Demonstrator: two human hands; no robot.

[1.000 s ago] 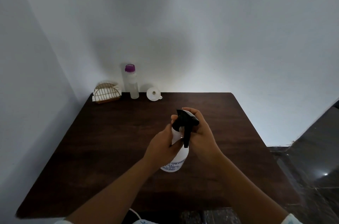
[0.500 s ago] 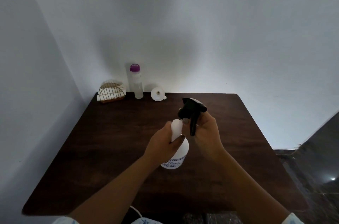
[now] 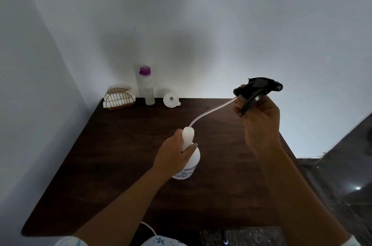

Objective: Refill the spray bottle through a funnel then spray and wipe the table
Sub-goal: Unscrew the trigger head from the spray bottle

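A white spray bottle (image 3: 190, 162) stands upright on the dark wooden table (image 3: 120, 155), and my left hand (image 3: 173, 155) grips its neck. My right hand (image 3: 259, 118) holds the black trigger head (image 3: 257, 86) up and to the right of the bottle. The head's clear dip tube (image 3: 209, 110) curves down, its end still in the bottle's mouth. A white funnel (image 3: 171, 99) lies at the table's far edge. Beside it stands a clear refill bottle (image 3: 146, 88) with a purple cap.
A gold wire holder with white napkins (image 3: 118, 98) sits in the far left corner of the table. White walls close in the table at the back and left. Dark floor (image 3: 342, 185) lies to the right.
My right hand has lifted the trigger head off the bottle and swung it up and to the right, drawing the dip tube out. My left hand kept hold of the bottle.
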